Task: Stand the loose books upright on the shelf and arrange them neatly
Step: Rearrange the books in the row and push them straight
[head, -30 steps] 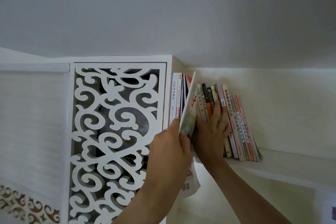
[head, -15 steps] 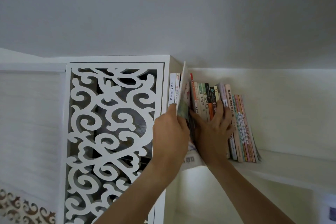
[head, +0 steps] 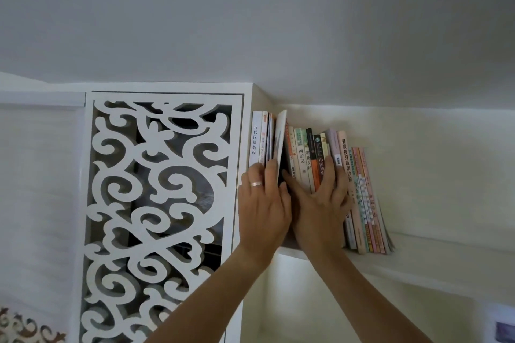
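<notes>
Row of books point(head: 320, 159) upright at the shelf's point(head: 432, 253) left end, left hand point(head: 262, 203) raised, fingers straight, pressing a thin white book point(head: 279, 136) into the row, right hand point(head: 320, 203) splayed flat against neighbouring spines, rightmost books leaning.

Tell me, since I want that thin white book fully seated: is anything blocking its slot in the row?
Nothing visible blocks it. The thin white book already stands in the dark gap between the left group and the leaning books. The right hand presses those aside; the left hand touches the book's edge.
</notes>
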`<action>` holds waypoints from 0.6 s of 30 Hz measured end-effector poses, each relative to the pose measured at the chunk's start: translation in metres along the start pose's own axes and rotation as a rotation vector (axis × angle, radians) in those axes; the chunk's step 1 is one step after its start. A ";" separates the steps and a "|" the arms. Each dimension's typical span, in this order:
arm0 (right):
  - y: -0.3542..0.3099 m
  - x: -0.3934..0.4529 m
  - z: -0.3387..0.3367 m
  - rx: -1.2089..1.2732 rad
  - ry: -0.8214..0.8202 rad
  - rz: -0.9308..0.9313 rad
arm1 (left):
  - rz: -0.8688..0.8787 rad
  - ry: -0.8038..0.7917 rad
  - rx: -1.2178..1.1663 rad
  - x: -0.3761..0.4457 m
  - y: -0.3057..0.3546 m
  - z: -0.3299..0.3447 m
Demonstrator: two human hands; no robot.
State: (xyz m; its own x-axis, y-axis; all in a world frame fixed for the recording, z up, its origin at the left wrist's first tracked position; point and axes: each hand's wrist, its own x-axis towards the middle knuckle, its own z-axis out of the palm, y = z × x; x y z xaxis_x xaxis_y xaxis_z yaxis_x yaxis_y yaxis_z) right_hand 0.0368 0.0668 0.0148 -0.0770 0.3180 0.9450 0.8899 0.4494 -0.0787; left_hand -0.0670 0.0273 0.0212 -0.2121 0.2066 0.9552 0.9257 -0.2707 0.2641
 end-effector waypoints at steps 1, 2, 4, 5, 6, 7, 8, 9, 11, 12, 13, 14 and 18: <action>0.001 0.000 0.001 -0.009 0.008 -0.009 | 0.028 0.037 0.041 0.001 -0.004 0.005; 0.002 0.000 0.002 -0.019 0.011 -0.017 | 0.024 0.065 0.051 0.002 -0.008 0.010; 0.005 -0.002 0.005 -0.042 0.011 -0.029 | -0.039 0.109 0.057 0.004 -0.015 0.020; 0.006 -0.003 0.005 -0.052 0.015 -0.035 | -0.063 0.128 0.074 0.003 -0.019 0.026; 0.008 -0.004 0.005 -0.058 0.024 -0.042 | -0.064 0.143 0.100 0.002 -0.023 0.031; 0.010 -0.004 0.005 -0.056 0.031 -0.050 | -0.044 0.152 0.131 0.002 -0.026 0.036; 0.012 -0.005 0.005 -0.044 0.036 -0.058 | -0.011 0.158 0.166 0.002 -0.028 0.040; 0.016 -0.005 0.004 -0.026 0.043 -0.072 | 0.026 0.160 0.207 0.002 -0.029 0.042; 0.023 -0.007 0.001 0.014 0.078 -0.124 | 0.094 0.166 0.274 0.002 -0.029 0.044; 0.028 -0.008 -0.001 0.037 0.096 -0.143 | 0.119 0.171 0.286 0.003 -0.029 0.045; 0.032 -0.008 -0.003 0.059 0.112 -0.138 | 0.130 0.180 0.286 0.003 -0.029 0.044; 0.036 -0.009 -0.006 0.069 0.130 -0.108 | 0.127 0.184 0.275 0.003 -0.030 0.044; 0.055 -0.009 -0.011 0.065 0.115 0.129 | 0.141 0.135 0.219 0.002 -0.036 0.042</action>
State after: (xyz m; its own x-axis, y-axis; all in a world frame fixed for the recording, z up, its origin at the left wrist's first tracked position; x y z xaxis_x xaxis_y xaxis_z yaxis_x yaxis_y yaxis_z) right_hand 0.0915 0.0794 0.0060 0.0907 0.2805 0.9555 0.8576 0.4658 -0.2181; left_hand -0.0878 0.0769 0.0085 -0.1030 0.0503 0.9934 0.9914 -0.0755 0.1066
